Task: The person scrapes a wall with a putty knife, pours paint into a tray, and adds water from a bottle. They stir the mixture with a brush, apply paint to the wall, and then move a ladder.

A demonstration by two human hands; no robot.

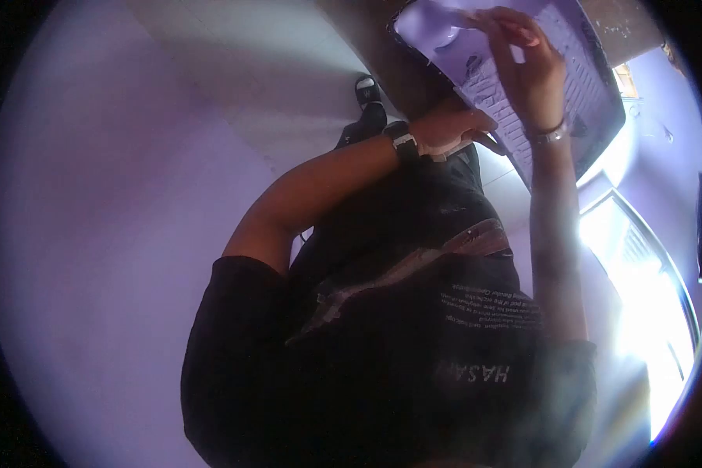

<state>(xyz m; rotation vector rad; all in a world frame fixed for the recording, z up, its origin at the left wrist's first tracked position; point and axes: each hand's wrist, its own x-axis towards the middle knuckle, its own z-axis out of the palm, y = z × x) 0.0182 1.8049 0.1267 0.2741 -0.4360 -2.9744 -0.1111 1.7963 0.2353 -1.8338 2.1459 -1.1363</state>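
Observation:
A paint tray [600, 86] with a ribbed slope and dark rim is tilted at the upper right, coated in purple paint. Pooled purple paint [421, 27] lies at its far end. My left hand [456, 129], with a watch at the wrist, is closed on the tray's near left edge; some of its fingers are hidden. Over the tray is my right hand [526, 66], a bracelet on its wrist. Its fingers pinch what looks like a paintbrush [466, 17], pointing towards the paint pool. The brush's tip is blurred against the purple.
A brown surface [390, 54] runs beneath and beside the tray. Below it, a foot in a dark slipper [366, 90] stands on the pale floor [273, 70]. A purple wall [671, 125] and a bright, glaring window or door opening [639, 273] are on the right.

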